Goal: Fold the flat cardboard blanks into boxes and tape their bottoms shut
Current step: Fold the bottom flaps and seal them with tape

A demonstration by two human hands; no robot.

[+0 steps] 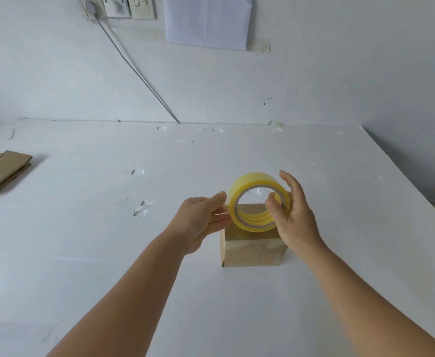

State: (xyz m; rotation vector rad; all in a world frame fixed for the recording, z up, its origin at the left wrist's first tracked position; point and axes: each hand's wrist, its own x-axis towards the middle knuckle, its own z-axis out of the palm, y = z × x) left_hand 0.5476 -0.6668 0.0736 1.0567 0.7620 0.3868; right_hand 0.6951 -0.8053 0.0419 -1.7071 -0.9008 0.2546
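A small folded brown cardboard box (pixel 252 249), its upper face taped, stands on the white desk (pixel 340 228) toward the near middle, well apart from every edge. Above it a yellowish roll of clear tape (pixel 256 202) is gripped by the right hand (pixel 292 215), thumb through the core. The left hand (pixel 201 222) pinches the tape's free end. Flat brown cardboard blanks (pixel 1 171) lie at the left edge.

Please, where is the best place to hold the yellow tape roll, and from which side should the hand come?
Grip the tape roll by its ring wall, from the right: thumb inside the open core, fingers outside, as the right hand does. This probably leaves the left edge free for the left hand.
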